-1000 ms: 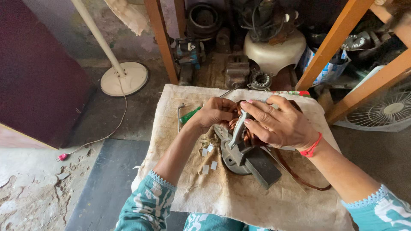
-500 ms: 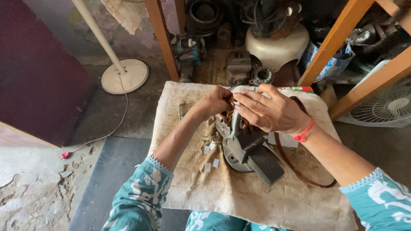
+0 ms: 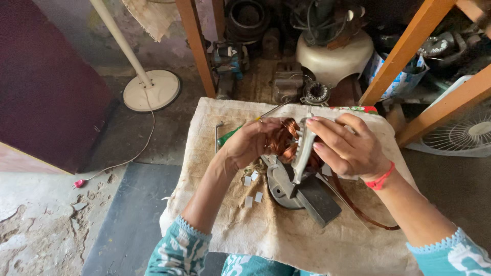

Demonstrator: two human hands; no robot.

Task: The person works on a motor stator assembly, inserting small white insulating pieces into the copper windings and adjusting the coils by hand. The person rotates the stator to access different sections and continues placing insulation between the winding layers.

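Where half a second ago it lay lower, the motor stator [image 3: 296, 145] now stands tilted up on the cloth-covered table [image 3: 286, 240]; the left hand [image 3: 250, 143] curls its fingers into the copper winding [image 3: 283, 139]; the right hand [image 3: 348, 148] clasps the pale frame edge, wrist bent.

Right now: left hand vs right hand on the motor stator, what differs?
Left hand is curled with its fingers in the copper windings; right hand grips the pale stator frame from the other side. Right wrist wears a red band; left wrist is bare. Both are bare and touch the same part.
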